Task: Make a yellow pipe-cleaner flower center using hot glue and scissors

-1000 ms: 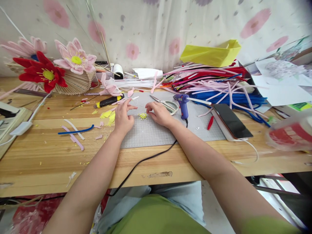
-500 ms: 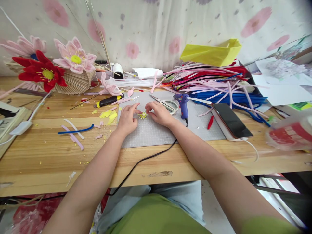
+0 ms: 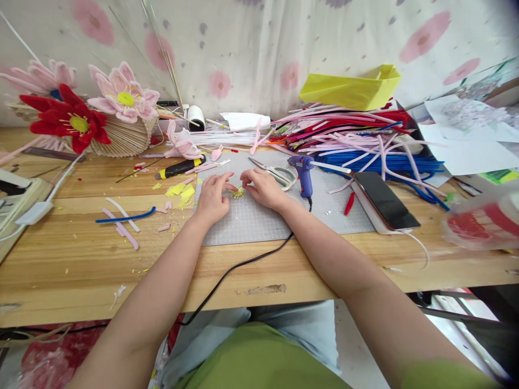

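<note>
Between my hands is a small yellow flower stamen (image 3: pixel 238 193), a spray of thin strands over the grey cutting mat (image 3: pixel 251 221). From the left, my left hand (image 3: pixel 213 199) reaches in with fingers apart, its index fingertip at the strands and its thumb lower. Bent fingers of my right hand (image 3: pixel 263 188) close on the stamen's right side; the exact grip is partly hidden. Just behind the right hand lie scissors (image 3: pixel 279 175) with pale handles. A purple glue gun (image 3: pixel 303 175) rests to their right.
Yellow paper scraps (image 3: pixel 181 193) and a box cutter (image 3: pixel 182 166) lie left. Fuzzy-stem flowers (image 3: pixel 79 123) stand at the back left. Bundled pipe cleaners (image 3: pixel 365 162), a phone (image 3: pixel 385 200) and a plastic tub (image 3: pixel 482 221) are right. A black cord (image 3: pixel 239 265) crosses the table's front.
Almost nothing differs. Both hands keep their places around the stamen, and the whole view has shifted very slightly.
</note>
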The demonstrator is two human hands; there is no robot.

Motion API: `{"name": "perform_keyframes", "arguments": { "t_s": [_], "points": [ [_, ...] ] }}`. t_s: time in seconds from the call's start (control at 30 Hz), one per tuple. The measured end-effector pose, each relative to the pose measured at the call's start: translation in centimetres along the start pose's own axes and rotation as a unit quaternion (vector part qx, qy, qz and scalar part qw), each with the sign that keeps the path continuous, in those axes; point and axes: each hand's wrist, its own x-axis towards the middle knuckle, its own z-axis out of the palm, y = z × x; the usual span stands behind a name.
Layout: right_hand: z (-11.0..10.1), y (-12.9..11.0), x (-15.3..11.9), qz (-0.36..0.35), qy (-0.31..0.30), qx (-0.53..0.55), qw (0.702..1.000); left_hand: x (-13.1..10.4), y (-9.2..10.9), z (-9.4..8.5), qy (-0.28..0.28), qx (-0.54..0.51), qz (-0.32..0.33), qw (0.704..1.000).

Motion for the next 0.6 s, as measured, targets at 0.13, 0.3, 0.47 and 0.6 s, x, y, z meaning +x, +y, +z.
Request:
{"name": "perform_keyframes", "arguments": {
  "t_s": [0.13, 0.3, 0.47, 0.6],
  "points": [
    [-0.01, -0.08, 0.09, 0.002, -0.006, -0.018, 1.000, 0.04, -0.16, 0.06, -0.001, -0.001, 0.002, 1.000],
    [-0.03, -0.15, 0.14, 0.007, -0.019, -0.024, 1.000, 0.11, -0.22, 0.13, -0.003, -0.002, 0.007, 1.000],
    [-0.06, -0.11, 0.16, 0.019, -0.030, -0.019, 0.999, 0.08, -0.24, 0.17, -0.001, -0.001, 0.009, 1.000],
    [-0.13, -0.09, 0.08, 0.023, -0.028, -0.007, 0.999, 0.05, -0.24, 0.11, 0.000, 0.002, 0.006, 1.000]
  ]
}}
